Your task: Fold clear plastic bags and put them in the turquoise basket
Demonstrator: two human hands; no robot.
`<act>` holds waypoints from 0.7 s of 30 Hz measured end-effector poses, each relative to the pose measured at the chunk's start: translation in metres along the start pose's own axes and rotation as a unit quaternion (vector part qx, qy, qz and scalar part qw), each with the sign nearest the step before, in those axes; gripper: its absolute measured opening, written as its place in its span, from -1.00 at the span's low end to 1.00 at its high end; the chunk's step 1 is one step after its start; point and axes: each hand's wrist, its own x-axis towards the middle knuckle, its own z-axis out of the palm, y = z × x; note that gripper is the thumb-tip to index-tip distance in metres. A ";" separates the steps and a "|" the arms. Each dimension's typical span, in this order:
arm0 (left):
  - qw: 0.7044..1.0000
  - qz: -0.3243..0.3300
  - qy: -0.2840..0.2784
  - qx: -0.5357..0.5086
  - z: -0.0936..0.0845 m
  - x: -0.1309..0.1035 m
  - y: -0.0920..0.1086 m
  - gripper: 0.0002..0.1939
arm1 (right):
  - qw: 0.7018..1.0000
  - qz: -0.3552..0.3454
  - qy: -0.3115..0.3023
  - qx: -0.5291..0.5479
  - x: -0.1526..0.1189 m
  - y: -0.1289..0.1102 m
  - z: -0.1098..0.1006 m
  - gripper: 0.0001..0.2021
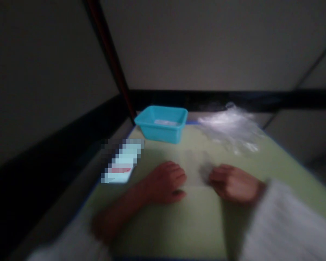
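A flat, see-through plastic bag (193, 168) lies on the table between my two hands, its outline faint and blurred. At its left edge, my left hand (167, 183) rests palm down, with its fingers loosely bent and a gap between them and the thumb. My right hand (235, 184) is closed at the right edge of the bag, fingertips pressed together there. A greyish smear beside those fingertips is too blurred to make out. Behind the hands stands a turquoise plastic basket (160, 134), with something pale inside it.
A crumpled heap of clear plastic (230, 125) sits at the back right of the light green table (168, 232). On the left edge lies a phone-like flat object (122, 163), partly pixelated and lit up. Pale panels with dark bands enclose the back and left.
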 end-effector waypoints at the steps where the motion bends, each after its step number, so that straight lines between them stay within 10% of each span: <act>1: 1.000 -0.001 -0.003 -0.002 0.000 0.000 0.000 -0.78 | 1.000 -0.002 -0.003 0.002 0.000 0.000 0.000 -0.72; 21: 1.000 -0.013 0.023 -0.001 0.004 0.000 -0.003 -0.84 | 0.996 0.055 0.029 0.068 -0.011 0.018 -0.005 -0.69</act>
